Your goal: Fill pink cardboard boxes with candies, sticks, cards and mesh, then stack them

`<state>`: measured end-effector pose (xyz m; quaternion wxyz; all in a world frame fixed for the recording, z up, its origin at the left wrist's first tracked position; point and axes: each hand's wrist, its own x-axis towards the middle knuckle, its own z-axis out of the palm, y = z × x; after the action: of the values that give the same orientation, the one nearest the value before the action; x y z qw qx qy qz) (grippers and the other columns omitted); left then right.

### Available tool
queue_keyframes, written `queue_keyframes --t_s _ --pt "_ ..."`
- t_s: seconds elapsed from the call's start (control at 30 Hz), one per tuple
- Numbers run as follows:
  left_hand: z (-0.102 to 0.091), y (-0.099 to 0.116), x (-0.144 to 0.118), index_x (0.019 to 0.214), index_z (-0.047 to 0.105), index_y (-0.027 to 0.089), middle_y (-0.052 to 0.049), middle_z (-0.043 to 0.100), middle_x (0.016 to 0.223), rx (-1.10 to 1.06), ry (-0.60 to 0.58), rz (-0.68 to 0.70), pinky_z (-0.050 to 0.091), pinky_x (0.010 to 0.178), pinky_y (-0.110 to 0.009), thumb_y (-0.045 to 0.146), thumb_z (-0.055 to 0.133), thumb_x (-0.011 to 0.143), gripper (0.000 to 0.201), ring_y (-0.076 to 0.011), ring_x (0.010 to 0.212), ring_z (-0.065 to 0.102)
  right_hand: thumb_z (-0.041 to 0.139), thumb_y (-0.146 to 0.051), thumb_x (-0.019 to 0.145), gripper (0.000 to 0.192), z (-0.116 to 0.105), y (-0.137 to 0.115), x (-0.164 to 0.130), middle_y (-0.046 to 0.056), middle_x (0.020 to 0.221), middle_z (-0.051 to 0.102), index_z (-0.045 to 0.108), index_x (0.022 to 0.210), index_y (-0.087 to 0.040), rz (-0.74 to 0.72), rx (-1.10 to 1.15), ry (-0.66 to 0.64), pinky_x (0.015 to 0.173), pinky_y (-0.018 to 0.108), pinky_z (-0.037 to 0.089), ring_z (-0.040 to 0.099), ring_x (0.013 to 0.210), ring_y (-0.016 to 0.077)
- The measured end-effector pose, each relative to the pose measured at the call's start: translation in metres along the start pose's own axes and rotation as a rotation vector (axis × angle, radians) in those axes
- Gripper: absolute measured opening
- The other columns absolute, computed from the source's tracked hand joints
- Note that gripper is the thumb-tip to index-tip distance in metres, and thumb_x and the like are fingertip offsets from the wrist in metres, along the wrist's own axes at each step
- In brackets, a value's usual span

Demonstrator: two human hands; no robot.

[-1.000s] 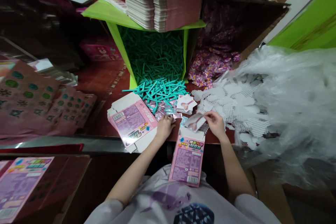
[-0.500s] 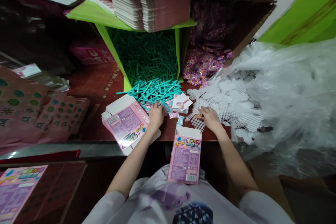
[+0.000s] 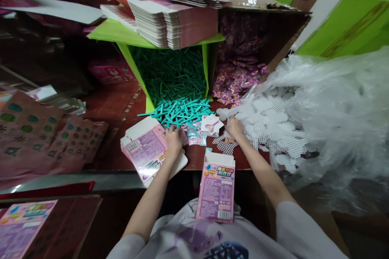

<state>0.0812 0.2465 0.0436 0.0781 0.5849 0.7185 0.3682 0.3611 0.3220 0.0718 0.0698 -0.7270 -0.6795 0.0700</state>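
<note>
My left hand (image 3: 174, 141) is at the right edge of a stack of flat pink boxes (image 3: 148, 145), its fingers curled down beside small pink and teal packets (image 3: 193, 135). What lies under those fingertips is hidden. My right hand (image 3: 235, 128) has its fingers drawn together between a small stack of white printed cards (image 3: 210, 124) and the white mesh pieces (image 3: 267, 119); I cannot make out what is in them. An open-topped pink box (image 3: 216, 188) stands upright against my lap at the table's edge. Teal sticks (image 3: 182, 110) spill out just beyond my left hand.
A green-edged bin (image 3: 138, 75) full of teal sticks stands ahead, with stacked cartons (image 3: 179, 24) on top. Beside it a cardboard box holds colourful bead bags (image 3: 232, 83). Clear plastic sheeting (image 3: 340, 117) bulges at right. Patterned pink sheets (image 3: 33, 129) stand at left.
My left hand has moved left, uncovering more packets. My right hand has shifted left and away from me, towards the cards, its fingers now closer together. The view has tilted slightly up.
</note>
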Motion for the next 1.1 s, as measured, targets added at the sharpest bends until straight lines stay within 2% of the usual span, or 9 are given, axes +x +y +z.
queue_keyframes --t_s 0.13,0.27,0.4,0.47,0.57,0.7,0.8,0.9,1.1 --pt "-0.021 0.014 0.004 0.086 0.068 0.014 -0.009 0.064 0.092 -0.253 0.17 0.051 0.043 0.084 -0.034 0.028 0.048 0.087 0.025 -0.0188 0.089 0.057 0.05 -0.015 0.08 0.027 -0.02 0.006 0.006 0.022 0.099 0.064 0.059 0.103 -0.006 0.026 0.016 -0.019 0.076 0.032 0.043 0.062 0.094 0.029" --pt "-0.036 0.043 -0.021 0.083 0.067 0.015 -0.005 0.067 0.085 -0.569 0.348 -0.149 0.047 0.08 -0.031 0.035 0.053 0.084 0.024 -0.0174 0.084 0.062 0.045 -0.02 0.084 0.026 -0.062 0.03 0.026 0.022 0.088 0.066 0.065 0.086 -0.005 0.011 0.047 -0.064 0.074 0.031 0.043 0.062 0.086 0.0275" --pt "-0.022 0.07 -0.074 0.081 0.067 0.017 -0.005 0.068 0.085 -0.706 0.153 -0.252 0.049 0.079 -0.032 0.034 0.055 0.083 0.021 -0.0182 0.082 0.063 0.04 -0.03 0.09 0.034 -0.101 0.045 0.071 0.013 0.076 0.066 0.064 0.088 -0.006 -0.029 0.145 -0.081 0.069 0.027 0.044 0.061 0.073 0.0194" --pt "-0.008 0.078 -0.099 0.081 0.067 0.019 -0.006 0.068 0.088 -0.718 0.057 -0.195 0.049 0.082 -0.034 0.031 0.054 0.084 0.019 -0.0189 0.087 0.062 0.055 -0.034 0.083 0.032 -0.111 0.045 0.102 0.011 0.085 0.066 0.061 0.099 -0.007 -0.062 0.246 0.063 0.072 0.027 0.045 0.061 0.078 0.0189" --pt "0.011 0.084 -0.121 0.084 0.068 0.023 -0.006 0.066 0.092 -0.687 -0.024 -0.095 0.049 0.083 -0.037 0.027 0.052 0.085 0.017 -0.0199 0.091 0.061 0.072 -0.019 0.067 0.046 -0.114 0.039 0.148 0.016 0.099 0.063 0.056 0.109 -0.005 0.016 0.321 0.344 0.081 0.035 0.044 0.059 0.091 0.0232" --pt "0.018 0.082 -0.122 0.09 0.068 0.024 -0.007 0.066 0.095 -0.631 -0.058 -0.014 0.051 0.081 -0.037 0.024 0.052 0.085 0.017 -0.0199 0.091 0.062 0.057 -0.006 0.077 0.017 -0.107 0.036 0.184 0.025 0.094 0.061 0.06 0.091 0.002 0.175 0.285 0.371 0.088 0.046 0.037 0.057 0.098 0.0269" --pt "0.015 0.075 -0.113 0.093 0.068 0.023 -0.007 0.066 0.095 -0.622 -0.035 0.03 0.051 0.081 -0.035 0.022 0.051 0.086 0.018 -0.0189 0.091 0.062 0.052 -0.005 0.08 0.011 -0.1 0.039 0.184 0.023 0.086 0.062 0.061 0.077 -0.001 0.154 0.321 0.418 0.087 0.044 0.036 0.057 0.096 0.0249" --pt "0.013 0.067 -0.104 0.094 0.067 0.021 -0.006 0.067 0.092 -0.626 -0.083 0.087 0.051 0.08 -0.033 0.022 0.051 0.086 0.018 -0.0179 0.089 0.063 0.055 -0.007 0.078 0.008 -0.097 0.044 0.165 0.019 0.085 0.063 0.062 0.079 -0.003 0.089 0.378 0.48 0.084 0.037 0.035 0.056 0.09 0.0199" --pt "0.02 0.064 -0.083 0.094 0.065 0.019 -0.006 0.067 0.093 -0.543 -0.041 0.021 0.049 0.081 -0.033 0.025 0.052 0.086 0.017 -0.0175 0.087 0.063 0.059 -0.03 0.078 0.022 -0.106 0.064 0.097 0.01 0.088 0.061 0.059 0.085 -0.009 -0.084 0.865 0.617 0.076 0.028 0.035 0.048 0.08 0.0142"
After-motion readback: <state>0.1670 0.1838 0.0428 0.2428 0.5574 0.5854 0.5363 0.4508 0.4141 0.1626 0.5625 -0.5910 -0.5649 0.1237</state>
